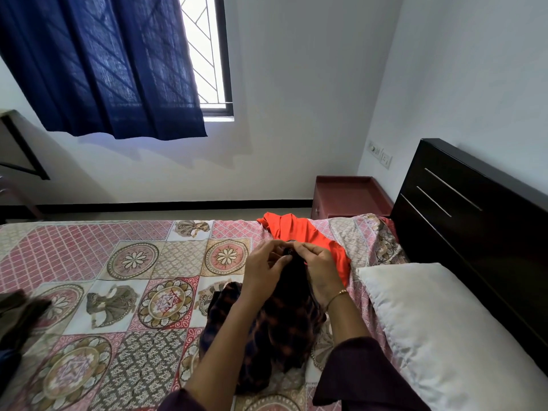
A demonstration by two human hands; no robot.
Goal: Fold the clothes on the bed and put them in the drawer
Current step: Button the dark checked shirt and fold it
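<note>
A dark checked garment (pixel 281 324) with orange-brown squares hangs bunched above the patterned bedspread (pixel 133 292). My left hand (pixel 264 268) and my right hand (pixel 318 269) both pinch its top edge, close together, and lift it off the bed. Behind my hands an orange garment (pixel 299 229) lies spread near the far edge of the bed. At the left edge lies a dark piece of clothing (pixel 20 315), partly out of view. No drawer front is clearly visible; a reddish bedside cabinet (pixel 350 197) stands past the bed.
A white pillow (pixel 439 327) lies on the right against the black headboard (pixel 474 215). A window with a blue curtain (pixel 112 66) is on the far wall. A dark table frame (pixel 20 149) stands at the far left.
</note>
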